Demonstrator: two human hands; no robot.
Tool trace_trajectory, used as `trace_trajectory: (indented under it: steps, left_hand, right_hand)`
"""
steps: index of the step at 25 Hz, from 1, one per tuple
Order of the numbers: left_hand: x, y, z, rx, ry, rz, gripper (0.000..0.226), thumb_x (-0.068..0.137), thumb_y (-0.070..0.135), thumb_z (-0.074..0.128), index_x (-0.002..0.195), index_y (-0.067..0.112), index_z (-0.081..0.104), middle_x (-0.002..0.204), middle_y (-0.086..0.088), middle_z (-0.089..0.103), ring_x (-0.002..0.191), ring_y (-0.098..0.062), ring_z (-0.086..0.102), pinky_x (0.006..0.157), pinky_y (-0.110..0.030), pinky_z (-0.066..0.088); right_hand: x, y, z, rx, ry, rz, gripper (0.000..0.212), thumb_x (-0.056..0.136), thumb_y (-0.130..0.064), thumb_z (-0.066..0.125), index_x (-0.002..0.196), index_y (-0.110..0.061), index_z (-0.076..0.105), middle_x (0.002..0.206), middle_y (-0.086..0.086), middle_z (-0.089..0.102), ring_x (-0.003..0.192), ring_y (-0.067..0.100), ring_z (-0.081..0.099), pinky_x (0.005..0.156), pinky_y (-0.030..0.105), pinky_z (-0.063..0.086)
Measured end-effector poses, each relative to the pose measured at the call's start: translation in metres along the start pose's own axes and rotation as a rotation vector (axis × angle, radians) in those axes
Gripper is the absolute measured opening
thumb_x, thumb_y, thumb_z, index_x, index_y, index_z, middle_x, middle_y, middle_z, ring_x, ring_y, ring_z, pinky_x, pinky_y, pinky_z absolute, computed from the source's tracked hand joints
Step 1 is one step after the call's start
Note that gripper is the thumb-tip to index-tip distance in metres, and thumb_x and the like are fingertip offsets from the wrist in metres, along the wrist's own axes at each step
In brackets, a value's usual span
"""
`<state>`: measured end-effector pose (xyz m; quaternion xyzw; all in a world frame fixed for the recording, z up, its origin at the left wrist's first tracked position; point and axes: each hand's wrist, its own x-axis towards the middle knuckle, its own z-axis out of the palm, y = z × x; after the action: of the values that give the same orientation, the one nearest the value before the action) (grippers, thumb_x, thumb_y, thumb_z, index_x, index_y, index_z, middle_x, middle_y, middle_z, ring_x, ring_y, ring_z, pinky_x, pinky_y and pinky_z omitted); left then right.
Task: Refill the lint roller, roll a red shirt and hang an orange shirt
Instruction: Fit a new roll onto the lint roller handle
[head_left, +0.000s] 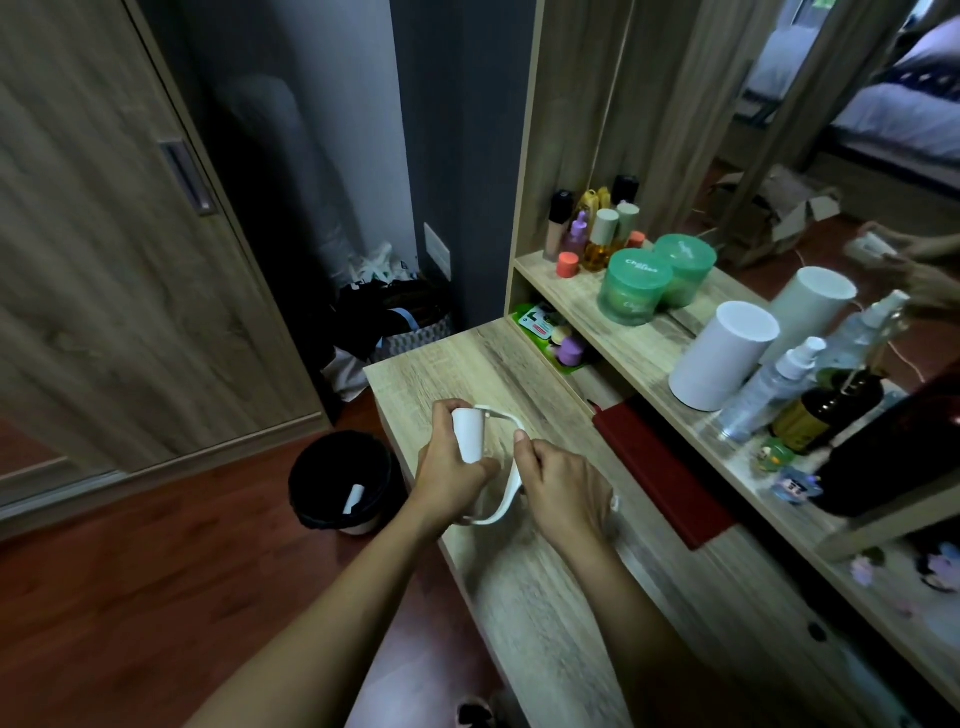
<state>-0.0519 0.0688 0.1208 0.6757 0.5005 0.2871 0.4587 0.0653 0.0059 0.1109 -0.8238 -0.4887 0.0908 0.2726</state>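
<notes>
Lint roller (513, 480) of white plastic, with a curved loop handle, is held in both hands just above the near part of the pale wooden dressing table (467, 364). The left hand (449, 470) wraps its fingers round the white cylindrical roll (467, 434), which is tilted, its upper end meeting the top arm of the loop. The right hand (566, 493) curls round the lower stretch of the handle, with its thumb pressed on the upper bend of the loop. Both grips are closed firmly on the tool.

On the dark red floor to the left of the table stands a round black waste bin (317, 457), and a small white tube (356, 500) lies inside it. A flat dark red book (665, 467) lies on the table against the raised shelf. On that shelf stand a green translucent jar with a lid (631, 286), a tall white cylindrical container (722, 358), a clear spray bottle with a white head (769, 384) and a dark brown bottle (826, 410), all in front of a mirror (779, 130). A wood-grain wardrobe door (104, 260) fills the left side.
</notes>
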Motion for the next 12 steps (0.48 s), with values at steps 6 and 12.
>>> trace_trajectory:
  steps: [6, 12]
  left_hand:
    - [-0.0024, 0.0011, -0.0017, 0.011, -0.016, 0.026, 0.050, 0.068, 0.012, 0.065, 0.100, 0.033, 0.032, 0.075, 0.003, 0.049, 0.060, -0.016, 0.050, 0.046, -0.022, 0.037]
    - [-0.0047, 0.0008, -0.0067, 0.023, -0.011, 0.055, 0.049, 0.070, 0.008, 0.064, 0.100, 0.029, 0.032, 0.077, 0.006, 0.046, 0.062, -0.011, 0.048, 0.044, -0.014, 0.035]
  right_hand:
    - [0.0004, -0.0012, -0.0013, 0.016, 0.000, 0.040, 0.054, 0.093, -0.053, 0.029, 0.080, -0.017, 0.066, 0.080, 0.007, 0.071, 0.080, 0.030, 0.063, 0.060, 0.032, 0.036]
    - [-0.0020, -0.0071, -0.0020, 0.022, -0.005, 0.043, 0.054, 0.093, -0.053, 0.030, 0.077, -0.015, 0.066, 0.080, 0.008, 0.071, 0.081, 0.030, 0.063, 0.062, 0.034, 0.040]
